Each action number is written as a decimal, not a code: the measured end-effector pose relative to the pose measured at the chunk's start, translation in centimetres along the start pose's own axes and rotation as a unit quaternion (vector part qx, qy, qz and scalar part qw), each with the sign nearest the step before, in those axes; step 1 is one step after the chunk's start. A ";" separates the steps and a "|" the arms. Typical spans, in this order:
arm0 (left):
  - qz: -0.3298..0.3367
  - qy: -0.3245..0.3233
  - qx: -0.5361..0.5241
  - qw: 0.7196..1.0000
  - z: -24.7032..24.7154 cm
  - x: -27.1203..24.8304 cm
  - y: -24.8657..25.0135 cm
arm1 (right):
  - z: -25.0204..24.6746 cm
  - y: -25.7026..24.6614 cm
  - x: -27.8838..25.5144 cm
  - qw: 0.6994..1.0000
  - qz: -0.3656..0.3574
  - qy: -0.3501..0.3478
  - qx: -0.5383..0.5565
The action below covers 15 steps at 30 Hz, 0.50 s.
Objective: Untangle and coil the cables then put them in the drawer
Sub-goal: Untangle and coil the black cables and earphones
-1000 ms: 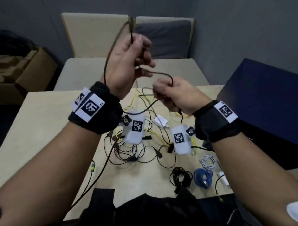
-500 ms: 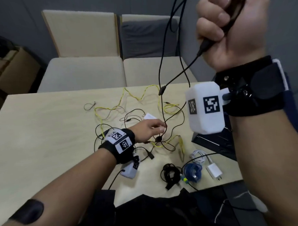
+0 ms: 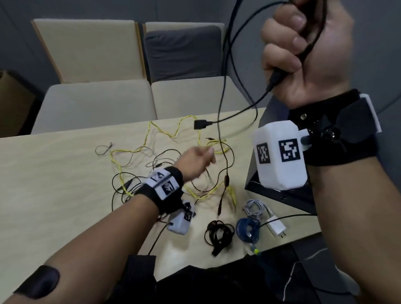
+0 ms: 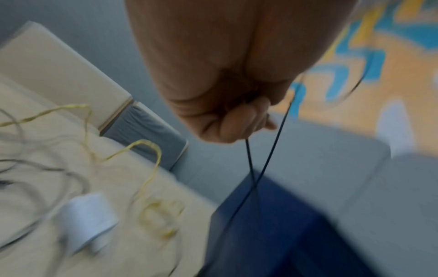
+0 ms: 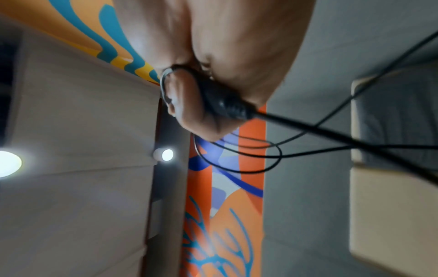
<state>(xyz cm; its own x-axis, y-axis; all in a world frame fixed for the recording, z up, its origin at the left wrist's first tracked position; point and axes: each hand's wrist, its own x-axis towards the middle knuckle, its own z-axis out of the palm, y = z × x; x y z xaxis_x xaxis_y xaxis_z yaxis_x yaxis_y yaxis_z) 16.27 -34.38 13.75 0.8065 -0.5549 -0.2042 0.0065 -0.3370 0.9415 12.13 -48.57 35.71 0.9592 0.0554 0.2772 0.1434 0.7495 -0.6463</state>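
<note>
My right hand (image 3: 291,46) is raised high at the right and grips a bundle of loops of a black cable (image 3: 222,87) with a plug end in its fist. In the right wrist view the right hand (image 5: 213,93) is curled round the black cable (image 5: 308,129). Strands hang down to the table, one ending in a flat plug (image 3: 199,124). My left hand (image 3: 196,160) is low over the tangle, blurred. In the left wrist view the left hand (image 4: 237,116) has curled fingers pinching thin strands of the black cable (image 4: 265,168). A yellow cable (image 3: 162,130) and thin black cables (image 3: 128,184) lie tangled on the table (image 3: 48,180).
Near the table's front edge lie a coiled black cable (image 3: 218,235), a coiled blue cable (image 3: 247,229) and a white cable with its charger (image 3: 277,228). A dark cabinet (image 3: 287,201) stands at the right. Two chairs (image 3: 97,101) stand behind the table.
A second ago both hands held the cable together at chest height. The right hand then rose with the loops and the left dropped to the tangle, where it has now shifted slightly away from me.
</note>
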 end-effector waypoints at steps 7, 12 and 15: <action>0.199 0.060 -0.294 0.933 -7.8 -2.2 11.0 | -5.6 3.9 -0.6 0.898 0.129 0.058 -0.417; 0.258 0.052 -0.297 0.918 -9.8 -4.3 14.7 | -5.1 9.1 -0.9 0.829 0.235 -0.072 -0.503; 0.246 0.068 -0.303 0.918 -10.1 -5.1 14.8 | -3.4 10.9 -0.8 0.857 0.246 -0.134 -0.432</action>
<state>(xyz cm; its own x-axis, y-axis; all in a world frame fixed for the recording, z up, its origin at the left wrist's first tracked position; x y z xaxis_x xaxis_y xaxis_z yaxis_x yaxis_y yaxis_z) 18.20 -28.89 31.45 0.8662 -0.4122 0.2824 -0.0841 0.4368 0.8956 13.75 -42.70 25.99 0.8816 0.4611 -0.1007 -0.0240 -0.1693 -0.9853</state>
